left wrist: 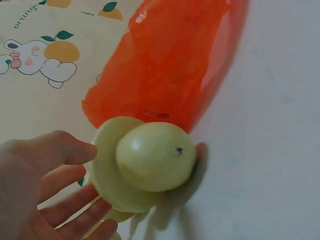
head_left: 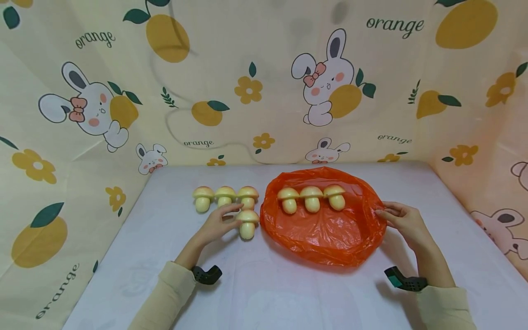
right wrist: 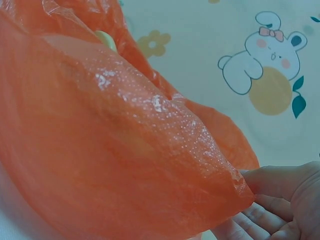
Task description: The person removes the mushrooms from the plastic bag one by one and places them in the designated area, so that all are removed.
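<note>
A toy mushroom (head_left: 247, 225) with a pale yellow stem and pinkish-topped cap lies on the table, left of a red plastic bag (head_left: 313, 260). Beside its cap is my left hand (head_left: 217, 224), fingers spread and loosely bent. In the left wrist view the thumb tip meets the edge of the mushroom's cap (left wrist: 107, 165), and the fingers are not closed round it. My right hand (head_left: 406, 222) pinches the right rim of the bag between thumb and fingers. Inside the open bag three similar mushrooms (head_left: 312, 205) lie in a row.
Behind the left hand, a row of three more mushrooms (head_left: 203, 205) lies on the white tabletop (head_left: 264, 302). A patterned cloth backdrop (head_left: 264, 68) with rabbits and oranges rises at the back and both sides.
</note>
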The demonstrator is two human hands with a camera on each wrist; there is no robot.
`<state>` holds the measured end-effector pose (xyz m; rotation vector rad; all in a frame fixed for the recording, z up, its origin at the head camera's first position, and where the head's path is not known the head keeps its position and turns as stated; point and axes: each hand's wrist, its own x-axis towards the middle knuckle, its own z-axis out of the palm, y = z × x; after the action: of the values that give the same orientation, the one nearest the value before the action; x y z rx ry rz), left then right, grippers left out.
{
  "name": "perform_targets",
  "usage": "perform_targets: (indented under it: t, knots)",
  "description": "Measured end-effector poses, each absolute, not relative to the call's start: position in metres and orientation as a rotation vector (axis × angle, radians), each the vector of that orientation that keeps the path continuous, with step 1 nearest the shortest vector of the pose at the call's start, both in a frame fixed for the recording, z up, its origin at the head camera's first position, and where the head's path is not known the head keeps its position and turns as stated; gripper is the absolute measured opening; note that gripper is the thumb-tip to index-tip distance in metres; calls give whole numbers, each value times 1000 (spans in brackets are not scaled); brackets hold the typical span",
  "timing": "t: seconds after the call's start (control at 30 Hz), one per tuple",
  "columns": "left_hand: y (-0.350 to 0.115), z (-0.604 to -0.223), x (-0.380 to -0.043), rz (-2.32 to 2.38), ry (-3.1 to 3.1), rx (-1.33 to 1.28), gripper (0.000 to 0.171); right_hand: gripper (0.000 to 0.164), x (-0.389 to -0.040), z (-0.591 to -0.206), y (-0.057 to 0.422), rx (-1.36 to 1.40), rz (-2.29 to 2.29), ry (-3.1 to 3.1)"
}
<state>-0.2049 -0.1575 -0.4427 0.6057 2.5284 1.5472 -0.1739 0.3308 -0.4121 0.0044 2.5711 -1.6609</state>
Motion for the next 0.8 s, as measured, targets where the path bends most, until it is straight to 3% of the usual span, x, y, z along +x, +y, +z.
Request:
perform_targets:
  t: [0.8]
  knots:
    - [-138, -412, -193, 1633, 2596, 727, 45, 55, -174, -412, 332, -1, -1669, 2566]
